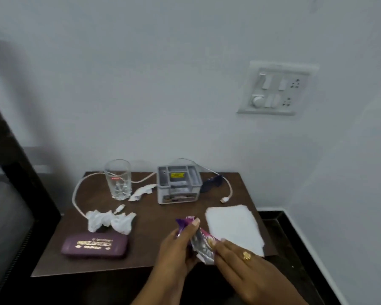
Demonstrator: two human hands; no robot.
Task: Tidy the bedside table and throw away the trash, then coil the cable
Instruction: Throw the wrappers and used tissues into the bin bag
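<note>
Cable (74, 194) loops over the worktop's (158, 216) left side, past crumpled tissue (107, 222). Left hand (176, 245) grips a purple wrapper (201, 241) above the front edge. Right hand (240, 258) pinches its lower end, beside a white napkin (233, 227).

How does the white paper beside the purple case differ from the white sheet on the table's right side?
The wad is crumpled and lumpy; the sheet lies flat, spread out. The wad is ragged and overlaps the white cable; the sheet is roughly rectangular, clear of it. Both are white, on the table.
</note>
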